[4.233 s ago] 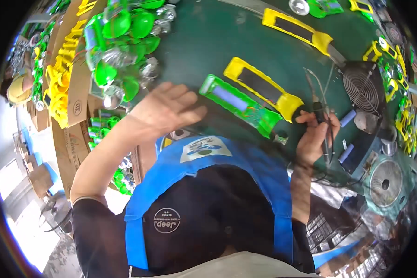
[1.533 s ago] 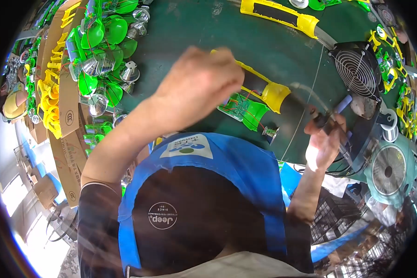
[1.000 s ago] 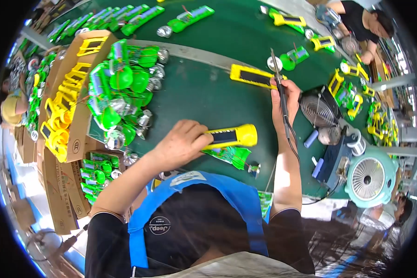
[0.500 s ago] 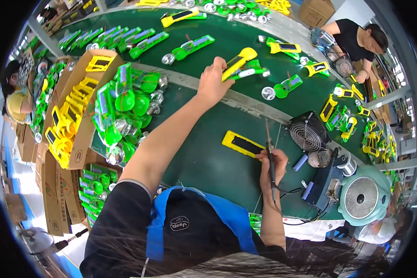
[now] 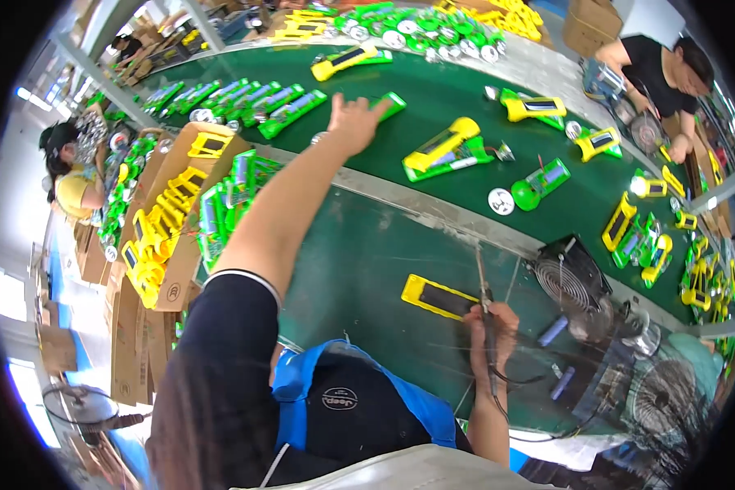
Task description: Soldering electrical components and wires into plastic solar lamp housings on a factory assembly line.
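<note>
My left hand (image 5: 353, 124) stretches over the green belt, fingers apart, covering the middle of a green lamp housing (image 5: 392, 105). Whether the fingertips touch it I cannot tell. To its right on the belt rests a yellow frame (image 5: 443, 144) with a dark panel, lying on another green housing (image 5: 472, 155). Close to me, my right hand (image 5: 495, 328) is closed around a soldering iron (image 5: 489, 327), its tip pointing away from me. The same hand's fingers are at the right end of a yellow frame (image 5: 420, 291) with a dark panel, flat on the green worktop.
At left stands a carton (image 5: 171, 292) of yellow frames beside piled green housings (image 5: 220, 208). A row of green housings (image 5: 257, 102) lies on the belt. To the right are a black fan (image 5: 567, 273), loose blue cells (image 5: 554, 331) and a teal fan (image 5: 670, 400). A co-worker (image 5: 665, 73) sits beyond.
My left hand has let go of the yellow frame, which now lies on the belt upon a green housing, and has moved left to another housing. The view has shifted; my right hand keeps the iron.
</note>
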Tool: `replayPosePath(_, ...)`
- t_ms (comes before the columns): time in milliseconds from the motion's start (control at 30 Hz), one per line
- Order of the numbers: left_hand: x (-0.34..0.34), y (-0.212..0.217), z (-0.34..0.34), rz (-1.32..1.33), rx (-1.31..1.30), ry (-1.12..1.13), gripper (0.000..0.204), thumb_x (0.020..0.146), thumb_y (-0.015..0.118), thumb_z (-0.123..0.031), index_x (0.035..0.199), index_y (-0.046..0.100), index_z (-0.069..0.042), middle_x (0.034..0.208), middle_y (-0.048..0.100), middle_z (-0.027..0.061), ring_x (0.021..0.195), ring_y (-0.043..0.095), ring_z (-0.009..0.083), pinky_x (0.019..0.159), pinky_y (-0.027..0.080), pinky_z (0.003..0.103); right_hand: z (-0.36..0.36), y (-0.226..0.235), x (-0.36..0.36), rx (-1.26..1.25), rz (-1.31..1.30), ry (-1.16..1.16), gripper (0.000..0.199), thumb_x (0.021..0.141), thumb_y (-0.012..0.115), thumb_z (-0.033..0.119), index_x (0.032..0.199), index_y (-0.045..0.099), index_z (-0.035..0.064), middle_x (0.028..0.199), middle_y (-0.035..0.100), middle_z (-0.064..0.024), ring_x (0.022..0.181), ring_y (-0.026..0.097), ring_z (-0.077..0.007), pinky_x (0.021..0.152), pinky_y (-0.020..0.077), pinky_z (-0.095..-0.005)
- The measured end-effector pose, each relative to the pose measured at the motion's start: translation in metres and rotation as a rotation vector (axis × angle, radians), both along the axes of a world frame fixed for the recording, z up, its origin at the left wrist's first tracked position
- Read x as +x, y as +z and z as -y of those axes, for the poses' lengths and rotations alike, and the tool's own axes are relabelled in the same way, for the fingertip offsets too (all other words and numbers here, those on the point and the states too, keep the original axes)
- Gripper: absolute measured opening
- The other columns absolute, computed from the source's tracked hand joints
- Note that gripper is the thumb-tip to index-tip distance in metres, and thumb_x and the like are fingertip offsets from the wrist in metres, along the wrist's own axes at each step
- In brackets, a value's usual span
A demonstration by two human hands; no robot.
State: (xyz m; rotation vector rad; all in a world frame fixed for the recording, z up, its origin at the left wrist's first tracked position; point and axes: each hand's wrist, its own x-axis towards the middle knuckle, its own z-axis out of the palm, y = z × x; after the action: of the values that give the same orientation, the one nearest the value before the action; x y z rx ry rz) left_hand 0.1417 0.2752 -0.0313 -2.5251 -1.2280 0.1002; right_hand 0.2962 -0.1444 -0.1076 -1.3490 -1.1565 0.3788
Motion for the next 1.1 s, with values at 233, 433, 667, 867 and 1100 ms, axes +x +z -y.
replayPosePath(233,-0.010,0.082,0.112,0.091,-0.381,-0.211,0.044,0.081,0.056,-0.022,0.124,0.057,-0.033,0.114,0.055,0.0199,0.111,0.055,0.0349,0.082,0.041,0.051,-0.011,0.018,-0.009,-0.029,-0.272,-0.026,0.034,0.091,0.060,0.013,0.119,0.043,0.0055,0.089,0.060,-0.0094,0.078,0.059,-0.0171,0.078,0.0490,-0.0317)
replayPosePath(433,-0.131,0.067,0.261,0.305,-0.981,-0.169,0.046,0.084,0.063,-0.027,0.128,0.050,-0.030,0.108,0.049,0.0200,0.100,0.056,0.0404,0.086,0.045,0.047,-0.041,0.050,-0.019,-0.134,-0.070,0.069,0.029,0.095,0.053,0.012,0.119,0.043,0.0005,0.096,0.055,-0.0100,0.086,0.058,-0.0156,0.080,0.0471,-0.0277)
replayPosePath(667,-0.103,0.003,0.325,1.102,-1.445,-0.039,0.073,0.085,0.063,-0.027,0.146,0.029,-0.003,0.089,0.062,0.0138,0.078,0.059,0.0195,0.069,0.049,0.033,-0.028,0.049,-0.015,-0.140,-0.042,0.107,0.027,0.098,0.050,0.010,0.122,0.041,0.0024,0.100,0.056,-0.0090,0.091,0.056,-0.0172,0.089,0.0439,-0.0307)
replayPosePath(867,-0.107,0.023,0.317,1.291,-1.539,-0.029,0.052,0.089,0.049,0.001,0.139,0.035,-0.005,0.093,0.066,0.0110,0.073,0.066,0.0150,0.069,0.054,0.029,0.055,0.128,0.012,-0.091,0.658,-0.291,0.035,0.080,0.073,0.007,0.109,0.055,0.0035,0.106,0.060,-0.0179,0.098,0.058,-0.0291,0.088,0.0455,-0.0382)
replayPosePath(1100,-0.068,0.029,0.266,0.659,-0.732,-0.939,0.020,0.075,0.064,-0.003,0.093,0.058,-0.007,0.092,0.055,0.0063,0.089,0.056,0.0267,0.075,0.049,0.038,0.127,0.078,-0.002,0.122,-0.511,-0.218,0.035,0.086,0.070,0.032,0.099,0.049,0.0067,0.095,0.062,-0.0178,0.081,0.061,-0.0224,0.058,0.0479,-0.0259)
